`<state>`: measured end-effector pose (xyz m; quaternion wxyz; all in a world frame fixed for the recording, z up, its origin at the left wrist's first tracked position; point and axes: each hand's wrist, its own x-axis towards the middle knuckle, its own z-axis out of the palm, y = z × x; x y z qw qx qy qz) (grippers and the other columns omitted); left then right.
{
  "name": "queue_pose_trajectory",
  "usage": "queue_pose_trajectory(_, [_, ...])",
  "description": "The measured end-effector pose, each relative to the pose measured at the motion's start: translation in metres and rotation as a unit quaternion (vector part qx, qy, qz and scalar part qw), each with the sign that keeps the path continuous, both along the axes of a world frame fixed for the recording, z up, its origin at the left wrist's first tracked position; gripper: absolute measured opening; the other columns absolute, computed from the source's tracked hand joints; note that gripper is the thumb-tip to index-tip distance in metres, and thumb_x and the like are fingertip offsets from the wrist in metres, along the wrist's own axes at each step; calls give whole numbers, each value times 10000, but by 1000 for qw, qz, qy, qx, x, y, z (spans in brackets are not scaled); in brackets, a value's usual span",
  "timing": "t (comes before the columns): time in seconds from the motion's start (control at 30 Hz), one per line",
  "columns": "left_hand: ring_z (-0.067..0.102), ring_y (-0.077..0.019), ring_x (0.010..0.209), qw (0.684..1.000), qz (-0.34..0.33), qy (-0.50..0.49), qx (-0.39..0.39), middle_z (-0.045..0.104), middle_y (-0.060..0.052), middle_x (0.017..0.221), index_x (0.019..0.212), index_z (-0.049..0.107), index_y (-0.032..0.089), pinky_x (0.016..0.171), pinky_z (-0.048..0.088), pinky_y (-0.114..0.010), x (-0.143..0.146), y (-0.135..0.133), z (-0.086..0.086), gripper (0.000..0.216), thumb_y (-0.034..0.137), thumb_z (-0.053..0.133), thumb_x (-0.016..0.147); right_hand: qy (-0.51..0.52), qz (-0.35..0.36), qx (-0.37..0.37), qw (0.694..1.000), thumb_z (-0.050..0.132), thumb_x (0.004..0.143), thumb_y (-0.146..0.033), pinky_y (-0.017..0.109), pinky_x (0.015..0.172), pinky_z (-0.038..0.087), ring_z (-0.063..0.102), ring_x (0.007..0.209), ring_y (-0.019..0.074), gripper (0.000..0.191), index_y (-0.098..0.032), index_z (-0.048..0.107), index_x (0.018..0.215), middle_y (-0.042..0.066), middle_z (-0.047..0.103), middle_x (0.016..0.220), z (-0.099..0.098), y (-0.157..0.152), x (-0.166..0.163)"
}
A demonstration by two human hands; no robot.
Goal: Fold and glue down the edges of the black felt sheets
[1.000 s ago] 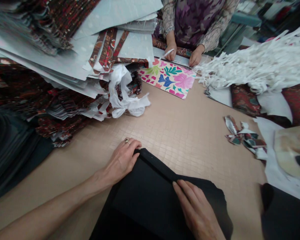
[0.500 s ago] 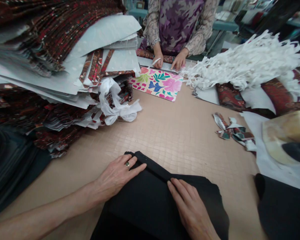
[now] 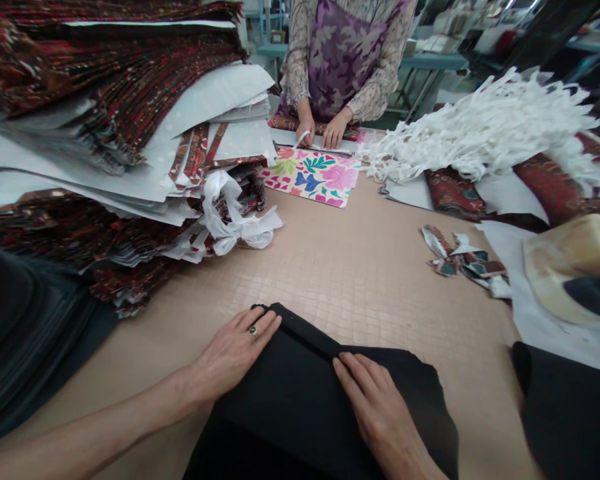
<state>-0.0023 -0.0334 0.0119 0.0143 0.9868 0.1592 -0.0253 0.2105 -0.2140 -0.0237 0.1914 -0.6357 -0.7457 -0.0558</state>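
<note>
Pressing flat on the black fabric (image 3: 300, 400) at the near edge of the tabletop (image 3: 370, 280), the left hand (image 3: 235, 350) lies open, ringed finger at the fold's left end; the right hand (image 3: 380, 413) lies open too, fingertips (image 3: 342, 367) on the fold further right, neither gripping anything

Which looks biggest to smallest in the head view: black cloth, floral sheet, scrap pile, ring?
1. black cloth, though it lies nearest the camera, which enlarges it.
2 and 3. floral sheet and scrap pile look alike. The sheet lies farther off, so I leave them unranked.
4. ring.
</note>
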Motion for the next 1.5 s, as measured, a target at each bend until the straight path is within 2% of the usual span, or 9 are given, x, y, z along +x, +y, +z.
queue_pose_trajectory(0.13, [411, -263, 1147, 998, 52, -16, 31, 472, -117, 1240, 1277, 378, 132, 917, 383, -396, 7, -3, 13, 531, -24, 325, 772, -14, 14, 21, 1000, 275, 869, -75, 376, 748, 497, 550, 980, 228, 392, -107, 556, 1141, 136, 613, 1076, 0, 2, 2])
queue_pose_trajectory(0.33, [411, -238, 1147, 991, -106, -6, -79, 473, -71, 1261, 1288, 375, 174, 944, 363, -364, 43, -41, 20, 451, 107, 413, 844, -8, 10, 29, 1000, 261, 874, -69, 376, 756, 484, 541, 982, 238, 386, -70, 571, 1102, 151, 611, 1054, 1, 3, 1])
queue_pose_trajectory(0.53, [414, -277, 1128, 999, -2, -30, -32, 481, -136, 1218, 1208, 449, 97, 893, 391, -405, 30, -28, 15, 452, -26, 370, 781, 20, -3, 5, 1000, 304, 856, -37, 387, 782, 464, 528, 1004, 240, 380, -102, 552, 1137, 129, 595, 1096, 2, 3, -3])
queue_pose_trajectory(0.7, [476, -216, 984, 983, -49, -84, -153, 537, -78, 1082, 1108, 517, 149, 820, 427, -343, 66, -45, 9, 310, 30, 427, 836, 86, -55, 32, 994, 409, 850, -62, 363, 805, 443, 539, 995, 208, 362, -120, 500, 1195, 112, 597, 1073, 2, -7, 13])
queue_pose_trajectory(0.83, [486, -193, 854, 971, 32, -71, -228, 554, -39, 899, 880, 587, 166, 761, 421, -339, 91, -50, 10, 99, 124, 500, 859, 87, -77, 55, 992, 471, 842, -90, 365, 805, 425, 545, 965, 200, 327, -147, 518, 1160, 92, 601, 1040, 0, -18, 32])
queue_pose_trajectory(0.97, [461, -183, 874, 958, 60, -73, -271, 511, -42, 927, 867, 571, 155, 778, 415, -315, 94, -48, 13, 101, 76, 543, 811, 114, -62, 29, 991, 462, 855, -98, 356, 789, 414, 547, 932, 188, 261, -160, 550, 1093, 81, 606, 1013, 8, -11, 33])
queue_pose_trajectory(1.27, [430, -185, 847, 964, 57, -77, -248, 491, -36, 887, 761, 532, 149, 736, 407, -312, 94, -48, 7, 80, 78, 555, 791, 152, -77, -23, 985, 433, 897, -231, 352, 726, 376, 537, 800, 180, 180, -190, 601, 948, 52, 615, 868, 17, 8, 29])
queue_pose_trajectory(1.4, [436, -188, 820, 976, -14, -130, -172, 511, -45, 883, 778, 519, 137, 699, 384, -327, 86, -52, 0, 117, 75, 455, 855, 178, -62, -24, 982, 459, 883, -181, 342, 742, 358, 520, 816, 167, 190, -184, 569, 1037, 54, 604, 898, 28, 10, 26])
queue_pose_trajectory(1.5, [453, -191, 840, 970, -81, -183, -138, 527, -59, 889, 839, 516, 116, 739, 374, -350, 77, -56, -8, 157, 95, 374, 905, 194, -11, -74, 978, 506, 860, -174, 335, 760, 341, 511, 818, 152, 199, -207, 561, 1048, 29, 612, 915, 39, 18, 22])
